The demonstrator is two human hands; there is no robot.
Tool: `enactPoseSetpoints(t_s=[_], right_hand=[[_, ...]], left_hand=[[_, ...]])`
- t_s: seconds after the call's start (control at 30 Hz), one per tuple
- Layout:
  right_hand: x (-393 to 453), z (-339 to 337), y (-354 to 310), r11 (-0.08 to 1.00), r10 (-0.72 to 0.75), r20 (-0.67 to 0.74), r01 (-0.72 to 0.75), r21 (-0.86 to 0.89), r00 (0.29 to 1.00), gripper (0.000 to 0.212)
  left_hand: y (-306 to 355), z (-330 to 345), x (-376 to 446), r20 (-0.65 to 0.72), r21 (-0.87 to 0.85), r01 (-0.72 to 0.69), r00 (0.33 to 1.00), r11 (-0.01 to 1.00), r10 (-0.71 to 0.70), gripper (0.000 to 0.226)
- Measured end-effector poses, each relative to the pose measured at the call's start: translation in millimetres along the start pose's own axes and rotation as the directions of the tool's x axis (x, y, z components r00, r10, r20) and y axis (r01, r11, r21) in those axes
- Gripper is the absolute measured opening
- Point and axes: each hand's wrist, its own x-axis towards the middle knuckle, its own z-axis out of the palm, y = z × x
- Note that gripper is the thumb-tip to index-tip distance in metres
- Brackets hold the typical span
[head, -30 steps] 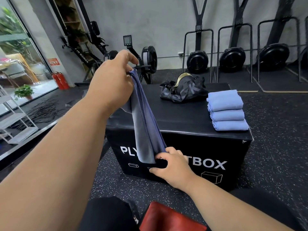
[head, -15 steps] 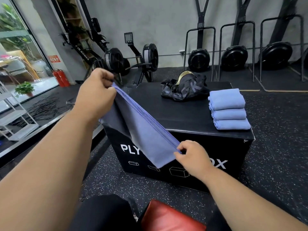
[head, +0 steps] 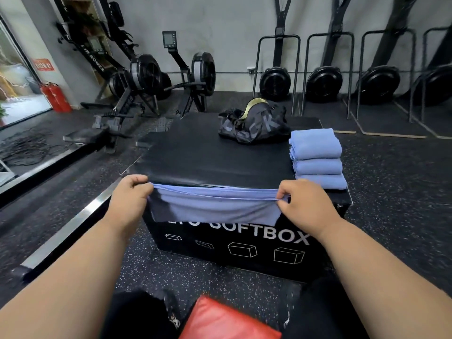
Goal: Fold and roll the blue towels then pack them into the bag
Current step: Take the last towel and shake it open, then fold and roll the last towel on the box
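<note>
At the box (head: 220,157) front edge, left hand (head: 129,195) and right hand (head: 303,204) pinch one towel (head: 215,207) by its ends, stretched flat. Stack (head: 316,159) awaits rolling; bag (head: 254,124) apparently unpacked.

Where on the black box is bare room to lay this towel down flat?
The bare patch is the left and middle of the box top, bordered by the bag at the back and the towel stack along the right edge. The back right corner is crowded.
</note>
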Motion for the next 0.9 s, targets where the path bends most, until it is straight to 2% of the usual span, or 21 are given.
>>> enactPoseSetpoints(t_s=[0.1, 0.17, 0.3, 0.4, 0.6, 0.7, 0.83, 0.9], right_hand=[[2.1, 5.1, 7.5, 0.999, 0.010, -0.059, -0.007, 0.041, 0.998, 0.018], [3.0, 12.6, 14.6, 0.998, 0.020, -0.011, -0.019, 0.055, 1.000, 0.023], [14.3, 25.2, 29.8, 0.992, 0.053, 0.032, -0.056, 0.114, 0.998, 0.027], [31.9, 29.1, 39.5, 0.994, 0.051, 0.051, -0.055, 0.090, 0.997, 0.028], [112.8, 29.1, 57.4, 0.993, 0.078, 0.050, -0.082, 0.081, 0.996, 0.022], [167.8, 40.5, 69.1, 0.991, 0.130, 0.091, -0.131, 0.006, 0.987, 0.019], [229.2, 82.4, 85.6, 0.986, 0.165, 0.207, -0.160, -0.043, 0.964, 0.015], [247.3, 110.0, 94.0, 0.981, 0.181, 0.228, -0.192, 0.027, 0.957, 0.014]], left_hand=[[-11.3, 8.4, 10.9, 0.012, 0.011, -0.010, 1.000, 1.000, 0.010, 0.023], [-17.4, 14.4, 19.2, 0.052, 0.034, -0.039, 0.998, 0.999, 0.038, 0.018], [-37.0, 26.3, 43.6, 0.124, 0.083, -0.082, 0.990, 0.993, 0.072, 0.029], [-46.0, 41.4, 67.2, 0.137, 0.062, -0.050, 0.990, 0.997, 0.041, 0.036], [-42.3, 81.0, 137.1, 0.156, 0.040, -0.084, 0.985, 0.996, 0.077, 0.027], [-42.9, 107.6, 183.7, 0.163, 0.064, -0.081, 0.984, 0.995, 0.070, 0.027], [-66.9, 137.8, 241.1, 0.188, 0.192, -0.062, 0.982, 0.979, 0.025, 0.026], [-84.3, 147.7, 260.4, 0.217, 0.322, -0.096, 0.976, 0.942, 0.025, 0.029]])
